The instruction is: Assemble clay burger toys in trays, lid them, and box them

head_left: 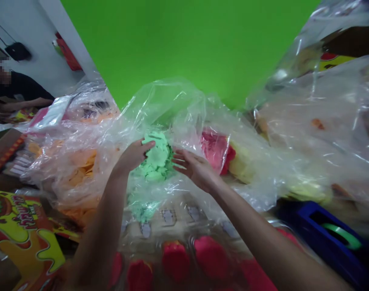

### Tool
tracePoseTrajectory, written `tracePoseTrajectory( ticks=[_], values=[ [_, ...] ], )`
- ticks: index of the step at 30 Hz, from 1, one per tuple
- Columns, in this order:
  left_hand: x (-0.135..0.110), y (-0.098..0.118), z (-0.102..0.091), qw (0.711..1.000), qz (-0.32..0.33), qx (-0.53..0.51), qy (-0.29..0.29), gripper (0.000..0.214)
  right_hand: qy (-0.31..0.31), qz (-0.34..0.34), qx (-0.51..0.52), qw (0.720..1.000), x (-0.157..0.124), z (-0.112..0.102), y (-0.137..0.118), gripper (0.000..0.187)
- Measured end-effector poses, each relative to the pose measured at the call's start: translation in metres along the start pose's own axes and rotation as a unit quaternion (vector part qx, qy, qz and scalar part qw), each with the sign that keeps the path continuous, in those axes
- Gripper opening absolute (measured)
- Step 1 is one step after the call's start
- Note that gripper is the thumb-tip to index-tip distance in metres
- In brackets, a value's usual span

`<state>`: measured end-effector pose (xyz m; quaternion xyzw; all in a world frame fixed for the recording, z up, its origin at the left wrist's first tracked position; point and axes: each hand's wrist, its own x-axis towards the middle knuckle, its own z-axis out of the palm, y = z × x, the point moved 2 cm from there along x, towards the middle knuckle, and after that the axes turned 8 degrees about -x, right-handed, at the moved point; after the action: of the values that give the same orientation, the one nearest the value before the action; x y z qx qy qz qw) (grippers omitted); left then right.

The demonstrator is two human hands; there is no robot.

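Observation:
A heap of pale green cut-out pieces (pixel 156 158) sits inside a clear plastic bag (pixel 169 113), which is bunched up around it. My left hand (pixel 134 155) grips the heap's left side, its fingers curling over the top edge. My right hand (pixel 195 169) hovers at the heap's right side with fingers spread, holding nothing. Whether it touches the plastic is hard to tell. More green bits (pixel 142 210) show lower down through the film.
Bags hold orange pieces (pixel 81 169) and red and yellow pieces (pixel 217 151). Red shapes (pixel 175 260) lie near me. A blue tape dispenser (pixel 329 230) stands right, a printed box (pixel 20 226) left. A seated person (pixel 17 91) works far left, before a green wall (pixel 184 40).

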<state>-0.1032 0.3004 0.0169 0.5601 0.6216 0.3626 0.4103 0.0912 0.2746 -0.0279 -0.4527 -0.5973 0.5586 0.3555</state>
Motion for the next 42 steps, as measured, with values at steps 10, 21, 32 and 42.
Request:
tracePoseTrajectory(
  ticks=[10, 21, 32, 42],
  values=[
    [-0.131, 0.039, 0.031, 0.999, 0.034, 0.035, 0.001, 0.027, -0.199, 0.106, 0.472, 0.852, -0.101, 0.031, -0.048, 0.058],
    [-0.238, 0.039, 0.070, 0.868, 0.416, 0.252, -0.098, 0.022, -0.091, 0.215, 0.487, 0.842, -0.168, 0.034, -0.027, 0.035],
    [-0.236, -0.051, 0.057, 0.977, -0.095, -0.185, -0.040, 0.020, 0.122, 0.248, 0.426, 0.861, -0.229, -0.016, 0.038, 0.027],
    [-0.231, -0.072, 0.088, 0.986, 0.020, 0.167, -0.014, 0.017, 0.134, 0.259, 0.448, 0.845, -0.249, -0.015, 0.042, 0.029]
  ],
)
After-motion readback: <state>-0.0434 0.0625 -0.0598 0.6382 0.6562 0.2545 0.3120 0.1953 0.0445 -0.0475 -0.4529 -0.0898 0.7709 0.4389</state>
